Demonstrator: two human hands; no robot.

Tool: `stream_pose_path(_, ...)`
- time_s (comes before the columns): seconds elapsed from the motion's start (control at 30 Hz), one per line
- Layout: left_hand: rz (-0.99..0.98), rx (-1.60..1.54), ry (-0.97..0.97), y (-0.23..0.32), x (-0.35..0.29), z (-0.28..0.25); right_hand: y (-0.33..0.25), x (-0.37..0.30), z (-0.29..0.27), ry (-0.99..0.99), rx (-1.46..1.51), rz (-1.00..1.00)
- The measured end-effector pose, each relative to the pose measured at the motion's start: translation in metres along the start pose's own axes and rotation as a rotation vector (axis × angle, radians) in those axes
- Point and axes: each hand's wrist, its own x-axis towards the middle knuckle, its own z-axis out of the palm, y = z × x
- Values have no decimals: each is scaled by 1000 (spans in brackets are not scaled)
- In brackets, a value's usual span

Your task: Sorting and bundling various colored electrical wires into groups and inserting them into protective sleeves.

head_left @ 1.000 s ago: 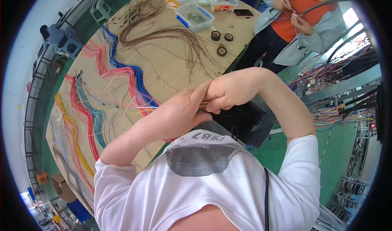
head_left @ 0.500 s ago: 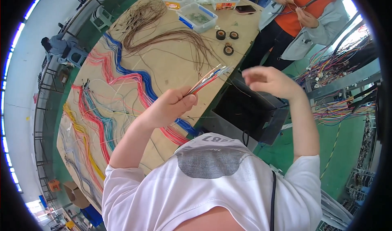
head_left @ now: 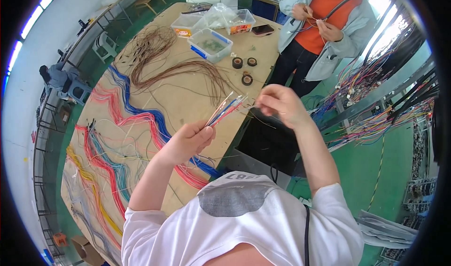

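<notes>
Wrapped in the closed fingers of my left hand (head_left: pixel 191 141) is a bundle of thin wires (head_left: pixel 226 112), blue, red, white and orange-brown, with its ends fanning up to the right. Beside those ends is my right hand (head_left: pixel 283 107), its fingers curled in a pinch. A faint thin strand seems to run by its fingertips, but blur hides what they hold. Under my left forearm, long blue wires (head_left: pixel 162 127) and pink-red wires (head_left: pixel 155 133) cross the table.
Brown wires (head_left: pixel 174 71), tape rolls (head_left: pixel 237 63), a clear plastic box (head_left: pixel 210 45) and a phone (head_left: pixel 262 29) lie on the table (head_left: pixel 188 94). A dark bin (head_left: pixel 263 141) stands by its right edge. Across, a person (head_left: pixel 324 26) handles wires; hanging cables (head_left: pixel 371 111) fill the right.
My right hand has come left and lower to the wire ends, its spread fingers now drawn together. My left hand keeps its hold on the bundle. The whole view has shifted slightly.
</notes>
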Motion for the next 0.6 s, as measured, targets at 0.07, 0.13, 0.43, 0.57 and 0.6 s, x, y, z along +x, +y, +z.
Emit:
stream_pose_path(0.07,21,76,-14,-5,6,-3,-13,-14,3,115,-227,-64)
stream_pose_path(0.13,31,137,-29,-7,12,1,-28,-28,20,253,-655,-320)
stream_pose_path(0.43,145,229,-117,0,30,19,-1,-30,53,346,-674,-658)
stream_pose_path(0.57,38,129,-91,-4,35,22,0,-33,47,389,-808,-754)
stream_pose_path(0.6,40,84,-110,-4,37,24,1,-33,52,352,-898,-860)
